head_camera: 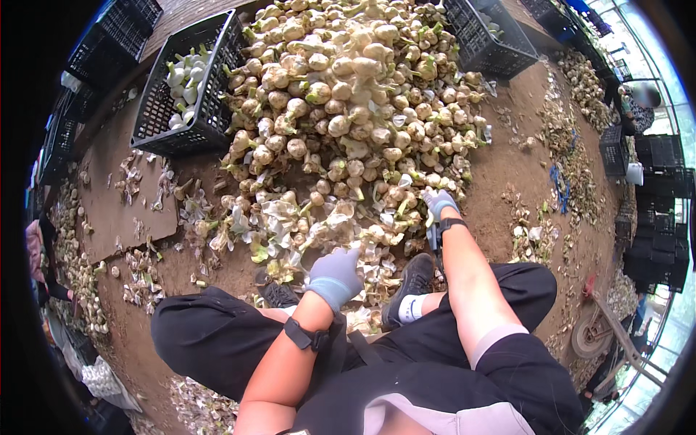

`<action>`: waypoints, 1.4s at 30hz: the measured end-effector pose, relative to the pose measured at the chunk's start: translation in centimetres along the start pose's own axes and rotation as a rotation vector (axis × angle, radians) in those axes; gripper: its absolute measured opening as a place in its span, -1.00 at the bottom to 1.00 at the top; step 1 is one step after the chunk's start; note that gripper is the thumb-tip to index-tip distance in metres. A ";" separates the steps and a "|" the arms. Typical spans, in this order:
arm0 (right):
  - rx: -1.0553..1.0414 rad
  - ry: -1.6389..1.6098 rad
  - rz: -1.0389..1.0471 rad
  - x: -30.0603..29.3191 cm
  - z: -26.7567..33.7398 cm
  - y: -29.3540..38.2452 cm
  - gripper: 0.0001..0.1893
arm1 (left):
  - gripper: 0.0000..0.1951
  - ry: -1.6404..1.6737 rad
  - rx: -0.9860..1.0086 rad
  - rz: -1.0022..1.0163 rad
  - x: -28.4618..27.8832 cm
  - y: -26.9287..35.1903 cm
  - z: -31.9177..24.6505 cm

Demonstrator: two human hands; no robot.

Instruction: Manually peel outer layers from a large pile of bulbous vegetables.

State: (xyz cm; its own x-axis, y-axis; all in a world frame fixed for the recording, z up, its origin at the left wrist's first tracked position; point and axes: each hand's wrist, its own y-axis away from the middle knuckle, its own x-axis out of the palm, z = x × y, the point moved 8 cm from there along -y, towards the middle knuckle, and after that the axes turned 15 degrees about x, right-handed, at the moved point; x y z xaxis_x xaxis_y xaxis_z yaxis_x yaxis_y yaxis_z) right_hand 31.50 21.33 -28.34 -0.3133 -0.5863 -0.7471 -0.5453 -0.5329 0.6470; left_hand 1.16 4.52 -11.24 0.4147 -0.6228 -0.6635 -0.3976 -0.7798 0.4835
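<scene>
A large heap of garlic bulbs (348, 109) with short cut stems lies before me, dry skins and loose peel (331, 217) at its near foot. My left hand (334, 274), in a grey-blue glove, is above the peel between my knees, its fingers bent; whether it holds anything is hidden. My right hand (440, 204), gloved alike, is at the heap's near right edge. A tool with a pale handle and a dark part (433, 234) shows beneath that hand and seems to be in it; its kind is unclear. Clean white bulbs (189, 76) lie in a black plastic crate at upper left.
The black crate (163, 142) stands left of the heap, another crate (489, 43) at its upper right. Scattered peel and cardboard (130, 206) lie on the dirt floor at left. A person (639, 109) is at far right, another (41, 255) at far left. A wheeled cart (592, 329) stands lower right.
</scene>
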 end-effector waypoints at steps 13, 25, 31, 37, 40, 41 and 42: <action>-0.463 -1.170 1.244 -3.2 6.7 22.0 -0.48 | -0.14 0.039 0.223 -0.651 -6.1 0.4 -3.2; -0.615 -1.064 1.283 -4.8 1.0 34.1 -0.60 | -0.81 1.111 0.509 -0.860 -9.0 4.1 -4.4; -1.049 -1.083 0.358 -7.8 0.5 36.1 -0.52 | -0.65 1.713 0.401 -0.666 -6.4 4.5 -6.2; -1.361 -1.030 -0.102 -9.2 -0.7 38.7 -0.47 | -0.58 1.458 0.532 -0.765 -7.8 5.9 -7.5; -1.391 -1.009 -0.199 -9.5 -1.1 38.7 -0.46 | -0.53 1.486 0.544 -0.764 -8.0 6.2 -7.9; -1.405 -1.022 -0.248 -9.7 -1.3 38.8 -0.46 | -0.51 1.437 0.537 -0.771 -8.0 6.2 -8.0; -1.387 -0.987 -0.230 -9.5 -1.0 38.6 -0.46 | -0.51 1.436 0.538 -0.769 -8.1 6.2 -8.1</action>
State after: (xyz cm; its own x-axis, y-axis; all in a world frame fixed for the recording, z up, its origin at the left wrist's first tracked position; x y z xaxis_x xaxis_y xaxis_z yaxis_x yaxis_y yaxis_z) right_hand 14.20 5.71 3.92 -0.9442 -0.1429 -0.2968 0.2179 -0.9466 -0.2375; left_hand 1.93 4.16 1.74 0.8535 0.0688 0.5166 0.1444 -0.9837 -0.1075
